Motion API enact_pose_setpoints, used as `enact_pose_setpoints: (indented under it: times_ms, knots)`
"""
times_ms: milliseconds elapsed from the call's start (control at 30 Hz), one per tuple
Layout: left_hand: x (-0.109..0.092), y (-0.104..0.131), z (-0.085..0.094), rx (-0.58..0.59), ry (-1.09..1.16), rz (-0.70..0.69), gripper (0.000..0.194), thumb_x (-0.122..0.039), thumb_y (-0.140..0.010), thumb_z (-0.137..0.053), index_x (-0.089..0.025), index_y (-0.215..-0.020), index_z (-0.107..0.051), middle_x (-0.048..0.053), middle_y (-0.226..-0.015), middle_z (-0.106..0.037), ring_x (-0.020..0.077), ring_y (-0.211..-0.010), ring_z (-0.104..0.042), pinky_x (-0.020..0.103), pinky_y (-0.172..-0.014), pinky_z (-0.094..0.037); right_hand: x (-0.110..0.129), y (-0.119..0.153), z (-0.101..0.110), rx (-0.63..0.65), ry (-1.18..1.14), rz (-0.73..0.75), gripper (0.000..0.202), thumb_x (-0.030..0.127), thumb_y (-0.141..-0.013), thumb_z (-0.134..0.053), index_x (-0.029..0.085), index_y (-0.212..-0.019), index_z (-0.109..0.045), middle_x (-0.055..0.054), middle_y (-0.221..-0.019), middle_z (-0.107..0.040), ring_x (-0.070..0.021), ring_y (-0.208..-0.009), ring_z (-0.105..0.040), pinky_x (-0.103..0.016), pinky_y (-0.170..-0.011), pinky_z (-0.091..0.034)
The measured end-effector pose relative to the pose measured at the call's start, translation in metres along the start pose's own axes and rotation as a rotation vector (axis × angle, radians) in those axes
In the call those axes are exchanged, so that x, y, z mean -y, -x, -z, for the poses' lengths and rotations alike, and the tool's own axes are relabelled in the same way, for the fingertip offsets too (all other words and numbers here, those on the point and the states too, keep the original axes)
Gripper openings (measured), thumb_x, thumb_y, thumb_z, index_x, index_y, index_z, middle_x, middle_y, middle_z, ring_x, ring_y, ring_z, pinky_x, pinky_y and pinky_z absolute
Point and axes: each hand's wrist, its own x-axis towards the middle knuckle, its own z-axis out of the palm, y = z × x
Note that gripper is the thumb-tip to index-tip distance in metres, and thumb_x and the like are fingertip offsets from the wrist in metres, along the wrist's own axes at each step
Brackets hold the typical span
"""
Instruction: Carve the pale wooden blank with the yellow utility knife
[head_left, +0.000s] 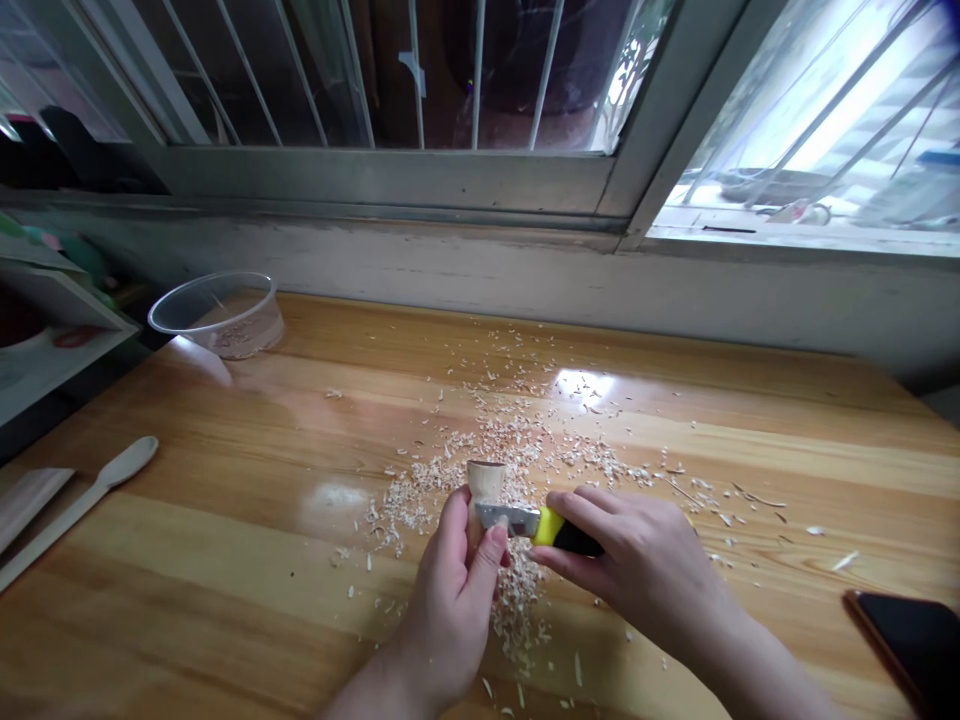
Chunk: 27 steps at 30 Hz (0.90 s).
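Note:
My left hand (pixel 454 590) is closed round a small pale piece of wood (pixel 486 480), held upright with its wider, flat-topped end showing above my fingers. My right hand (pixel 630 545) grips the yellow and black handle of a knife (pixel 551 527). Its short metal blade lies across the wood just below the wide end, and my left thumb is up against the blade. The lower part of the wood is hidden in my left hand. Beneath and beyond both hands, wood shavings (pixel 517 435) are scattered over the wooden table (pixel 225 520).
A clear plastic bowl (pixel 217 312) with some shavings stands at the back left. A wooden spoon (pixel 90 500) and a flat wooden piece (pixel 30 500) lie at the left edge. A phone (pixel 911 640) rests at the lower right. A barred window (pixel 390 180) runs behind the table.

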Motion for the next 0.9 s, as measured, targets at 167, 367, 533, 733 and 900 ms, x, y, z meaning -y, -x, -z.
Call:
enact_pose_setpoints:
  times_ms: [167, 367, 533, 733, 900]
  knots:
    - [0.0022, -0.0028, 0.0004, -0.053, 0.015, 0.051, 0.026, -0.047, -0.090, -0.045, -0.022, -0.097, -0.047, -0.004, -0.069, -0.048, 0.0100, -0.055, -0.043, 0.021, -0.049, -0.034, 0.0061, -0.0004, -0.0023, -0.100, 0.121, 0.005, 0.042, 0.054, -0.091, -0.041, 0.020, -0.079, -0.062, 0.001, -0.060, -0.060, -0.0117, -0.050, -0.053, -0.025, -0.047, -0.029]
    - [-0.0011, -0.0006, -0.0009, 0.004, 0.061, 0.045, 0.024, -0.044, -0.091, -0.042, -0.023, -0.102, -0.045, -0.003, -0.075, -0.051, 0.0108, -0.063, -0.046, 0.023, -0.059, -0.041, 0.0035, -0.0011, -0.0042, -0.051, 0.008, -0.008, 0.047, 0.058, -0.090, -0.038, 0.020, -0.078, -0.063, 0.001, -0.059, -0.060, -0.0107, -0.047, -0.052, -0.024, -0.046, -0.030]
    - [-0.0011, 0.0009, -0.0006, -0.002, 0.068, 0.010, 0.029, -0.042, -0.092, -0.043, -0.024, -0.114, -0.044, 0.002, -0.095, -0.055, 0.0141, -0.080, -0.051, 0.026, -0.073, -0.043, 0.0048, -0.0007, -0.0044, 0.011, -0.056, -0.010, 0.049, 0.059, -0.090, -0.035, 0.021, -0.073, -0.060, 0.001, -0.058, -0.059, -0.0110, -0.047, -0.053, -0.023, -0.044, -0.031]
    - [-0.0020, 0.0002, -0.0007, 0.026, 0.093, -0.013, 0.028, -0.041, -0.092, -0.044, -0.022, -0.112, -0.045, 0.001, -0.087, -0.054, 0.0134, -0.075, -0.048, 0.025, -0.068, -0.041, 0.0055, -0.0004, -0.0036, -0.036, -0.010, -0.021, 0.051, 0.060, -0.090, -0.034, 0.020, -0.079, -0.062, 0.000, -0.059, -0.060, -0.0114, -0.046, -0.053, -0.025, -0.044, -0.030]
    - [0.0022, 0.0000, -0.0010, -0.038, 0.018, -0.015, 0.024, -0.042, -0.092, -0.044, -0.022, -0.104, -0.046, -0.003, -0.073, -0.048, 0.0118, -0.063, -0.044, 0.024, -0.060, -0.037, 0.0089, -0.0003, -0.0027, -0.061, 0.053, -0.027, 0.048, 0.059, -0.090, -0.037, 0.021, -0.078, -0.062, 0.001, -0.058, -0.060, -0.0118, -0.048, -0.052, -0.025, -0.046, -0.030]
